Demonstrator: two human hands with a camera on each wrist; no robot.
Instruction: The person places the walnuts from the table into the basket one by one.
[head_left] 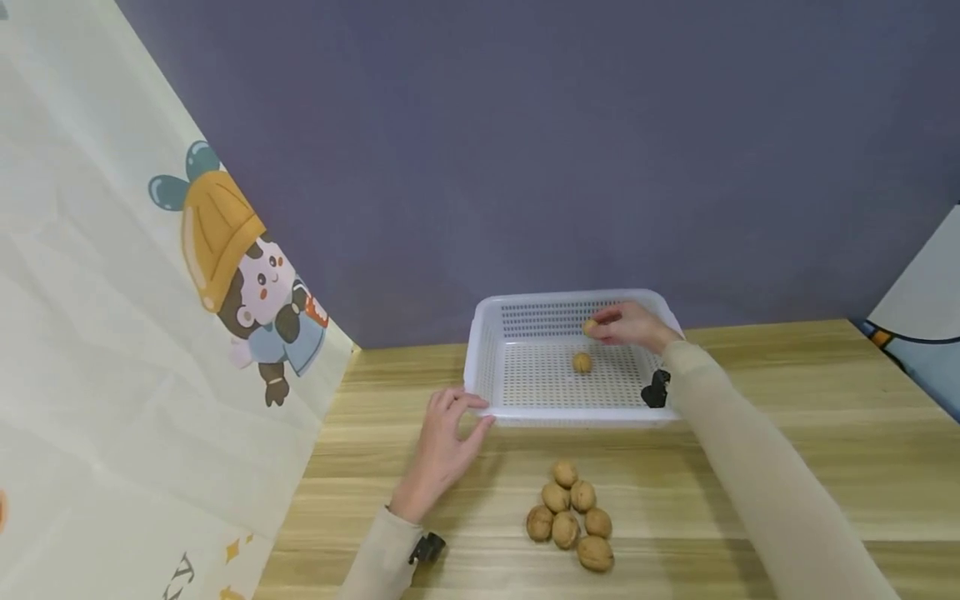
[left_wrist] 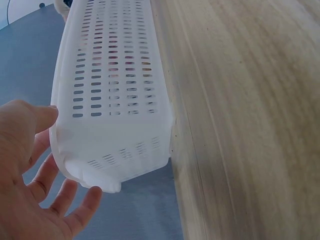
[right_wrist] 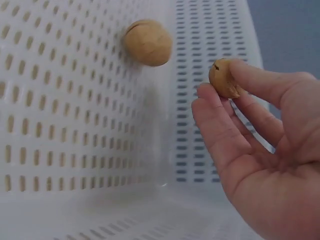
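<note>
The near left corner of a white perforated basket (head_left: 577, 414) is held at its rim by the left hand (head_left: 442, 446), thumb on the outer side and the other fingers spread apart around the corner. A walnut (right_wrist: 218, 81) is pinched between thumb and fingertips by the right hand (head_left: 630, 325), which is held inside the basket, toward its far right part; the nut is kept above the basket floor, before the far wall. In the right wrist view, a small dark hole can be seen in its shell.

A second walnut (head_left: 582, 362) is seen lying loose on the basket floor, near the held one and apart from it. Seven more walnuts (head_left: 566, 530) are grouped on the worktop (head_left: 825, 400) in front of the basket, set close together in a roughly triangular cluster.

Both forearms are covered by beige sleeves (head_left: 765, 467), and a small black device (head_left: 427, 548) is worn at each wrist. Behind the basket, the worktop is bordered by a dark blue-grey panel (head_left: 562, 150). To the left, a pale sheet (head_left: 90, 350) is seen, printed with a cartoon figure (head_left: 262, 275) in a yellow hat.
</note>
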